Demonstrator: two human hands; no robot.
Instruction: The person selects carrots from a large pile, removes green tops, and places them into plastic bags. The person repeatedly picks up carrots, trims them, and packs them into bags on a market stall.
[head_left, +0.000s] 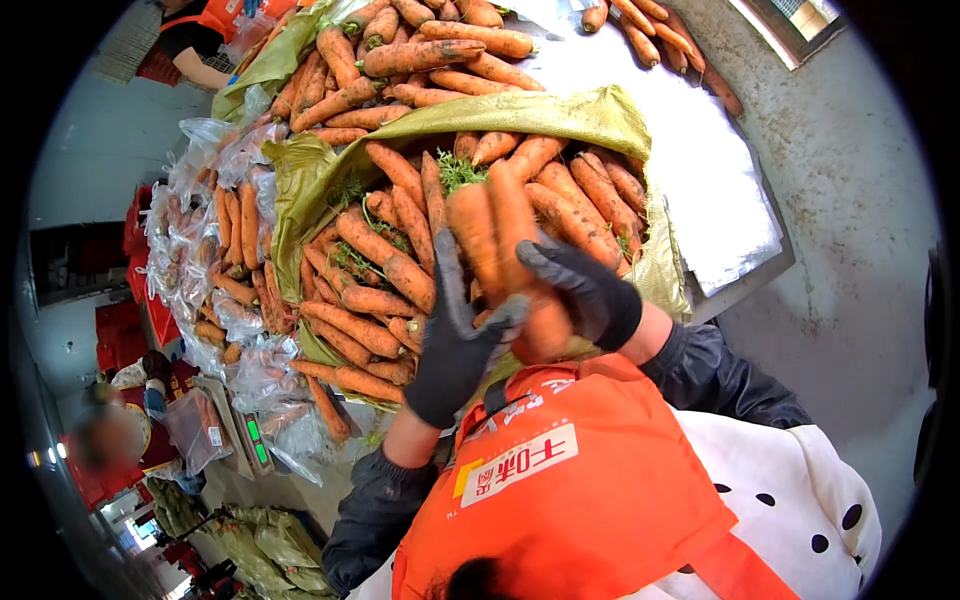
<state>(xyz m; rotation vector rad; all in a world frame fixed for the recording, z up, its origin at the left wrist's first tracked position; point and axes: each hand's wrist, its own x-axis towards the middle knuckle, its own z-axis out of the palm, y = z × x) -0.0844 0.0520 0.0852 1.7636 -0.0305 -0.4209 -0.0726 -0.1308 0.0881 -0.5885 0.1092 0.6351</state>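
Note:
Several large carrots (510, 217) stand bunched between my two hands, above an open yellow-green woven sack (630, 112). My left hand (461, 345), in a black and grey work glove, lies along their left side with its thumb across the front. From the right, my right hand (589, 289) in a matching glove grips the same bunch. Motion blurs the lower ends of these carrots, and their exact number is hard to tell. Loose soil-marked carrots (367, 292) fill the sack beneath, some with green leafy tops (457, 172).
Clear plastic bags of carrots (202, 247) are heaped along the left. More loose carrots (420, 60) lie beyond the sack. A stack of clear plastic sheets or bags (705, 202) is at right. A scale with a green-lit display (255, 439) and another person (154, 405) are lower left.

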